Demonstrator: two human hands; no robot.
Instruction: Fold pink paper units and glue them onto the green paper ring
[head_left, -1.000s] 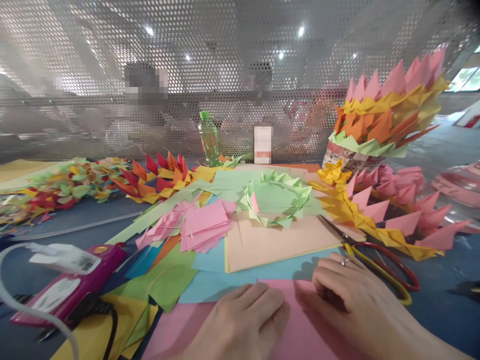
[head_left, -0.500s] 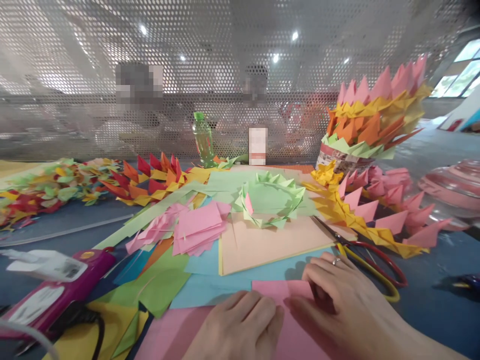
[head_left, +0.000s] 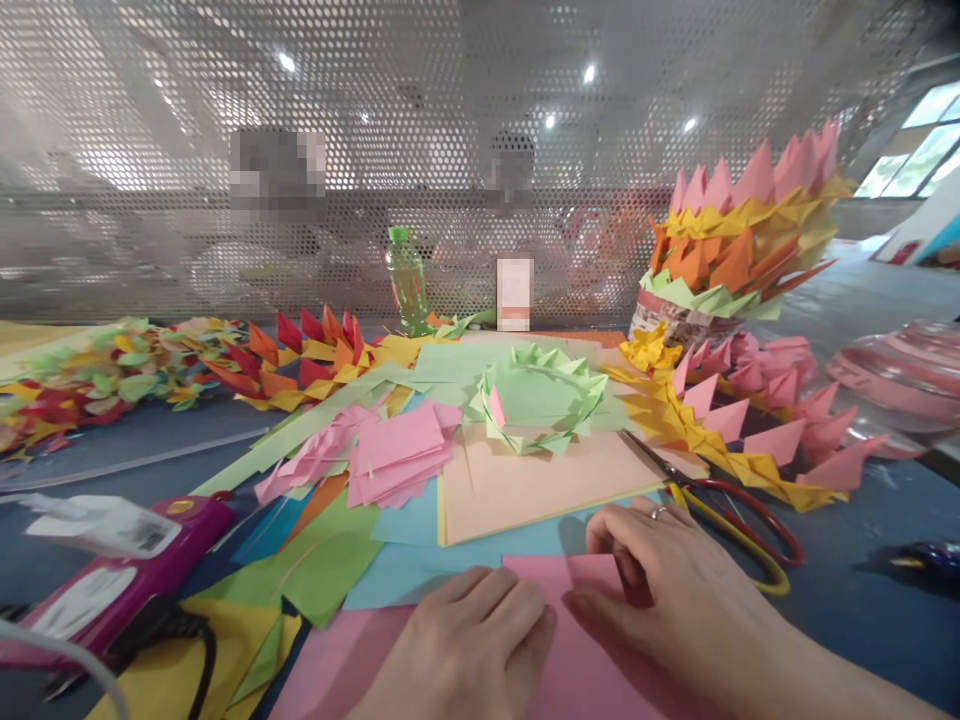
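Observation:
In front of me lies a pink sheet of paper (head_left: 559,575), with a smaller piece or fold sticking up past the edge of a larger pink area (head_left: 337,655). My left hand (head_left: 469,640) is closed, its bent fingers together and pressing on the pink paper. My right hand (head_left: 660,580) is curled at the paper's right top corner, thumb on the sheet and fingers bent over the edge. What its fingertips do is partly hidden. Blue paper (head_left: 405,575) is underneath. Just right of my right hand rest scissors (head_left: 739,520) with red and yellow handles.
A ring of folded green paper (head_left: 544,400) stands on peach sheets (head_left: 525,490). Pink slips (head_left: 401,455) lie left of it. At right are a pink-and-yellow paper ring (head_left: 750,440) and a layered paper piece (head_left: 735,240). A purple power strip (head_left: 97,610) sits at left; a green bottle (head_left: 407,280) stands behind.
My right hand has shifted slightly left and up along the paper's edge. My left hand has moved a little left and up, still pressing on the pink paper.

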